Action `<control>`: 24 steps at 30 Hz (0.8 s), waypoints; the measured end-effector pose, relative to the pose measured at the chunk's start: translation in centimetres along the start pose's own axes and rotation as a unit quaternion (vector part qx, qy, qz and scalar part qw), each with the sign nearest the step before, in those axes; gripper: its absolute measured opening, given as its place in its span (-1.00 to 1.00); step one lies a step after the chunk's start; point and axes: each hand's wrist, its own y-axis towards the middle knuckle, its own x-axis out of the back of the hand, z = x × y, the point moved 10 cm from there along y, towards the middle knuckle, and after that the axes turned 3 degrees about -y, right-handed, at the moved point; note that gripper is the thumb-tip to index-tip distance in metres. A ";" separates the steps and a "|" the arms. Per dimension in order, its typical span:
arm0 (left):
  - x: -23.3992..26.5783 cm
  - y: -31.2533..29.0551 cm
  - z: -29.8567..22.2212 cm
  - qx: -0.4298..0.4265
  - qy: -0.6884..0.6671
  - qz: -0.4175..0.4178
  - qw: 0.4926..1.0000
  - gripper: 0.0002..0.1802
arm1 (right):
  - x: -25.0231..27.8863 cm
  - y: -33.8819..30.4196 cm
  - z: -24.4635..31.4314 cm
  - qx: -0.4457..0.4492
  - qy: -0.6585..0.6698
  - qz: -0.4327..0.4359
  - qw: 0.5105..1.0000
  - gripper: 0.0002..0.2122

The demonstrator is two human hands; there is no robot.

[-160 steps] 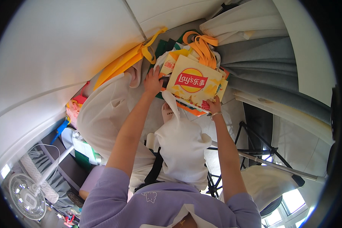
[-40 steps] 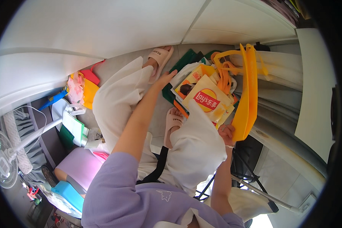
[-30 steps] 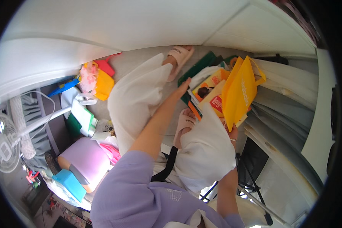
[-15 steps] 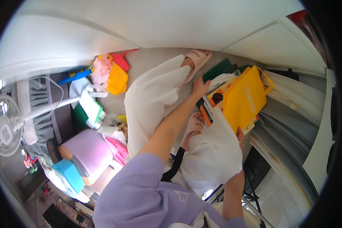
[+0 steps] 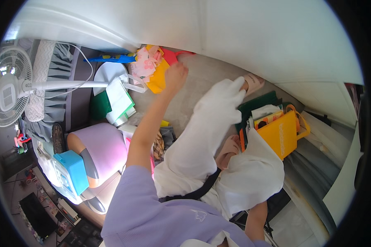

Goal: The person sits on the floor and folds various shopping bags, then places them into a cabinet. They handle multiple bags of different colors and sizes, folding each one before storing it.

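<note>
My left hand is stretched out beside the heap of bags on the floor at the far left. Its fingers look curled, and what they hold, if anything, is hidden. It overlaps the edges of a yellow bag and a red bag. A pink patterned item lies on these, beside a blue bag. My right forearm passes behind my right knee, which hides that hand. Past the knee stands a yellow tote bag with a looped handle, packed beside books and a dark green item.
A white standing fan leans across the left side of the view. Near it are a lilac-covered stool, a light blue box and a white-and-green folder. White cabinet panels line the far side. Grey curtains hang right.
My left hand has swung left from beside the dark green item to the heap of bags. My right hand, earlier at the yellow tote's lower edge, is now hidden behind the knee. The view has shifted left.
</note>
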 end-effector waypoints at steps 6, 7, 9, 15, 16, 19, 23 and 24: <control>-12.3 -7.5 13.4 0.065 0.223 0.118 0.966 -0.75 | 2.0 -1.3 0.3 0.012 -0.035 -0.045 0.998 -0.69; -12.4 -7.6 14.3 0.071 0.246 0.119 0.959 -0.74 | 2.2 -1.3 0.5 0.014 -0.040 -0.049 0.998 -0.69; -12.9 -7.4 15.2 0.053 0.304 0.133 0.942 -0.74 | 2.7 -1.7 0.9 0.015 -0.050 -0.057 0.997 -0.69; -12.1 -6.3 16.1 0.016 0.269 0.088 0.959 -0.72 | 4.5 -2.9 2.4 0.030 -0.081 -0.079 0.993 -0.69; -11.5 -6.0 15.7 0.005 0.272 0.073 0.960 -0.71 | 4.9 -3.1 2.9 0.035 -0.085 -0.083 0.992 -0.69; -10.2 -5.7 13.6 -0.077 0.355 0.028 0.931 -0.75 | 5.9 -3.8 4.8 0.052 -0.104 -0.089 0.989 -0.69; -9.1 -3.1 12.4 -0.080 0.304 0.121 0.942 -0.81 | 7.6 -6.5 11.1 0.137 -0.127 -0.098 0.978 -0.69; -6.9 -2.7 12.0 -0.083 0.291 0.086 0.949 -0.83 | 6.9 -7.2 14.4 0.188 -0.136 -0.096 0.968 -0.69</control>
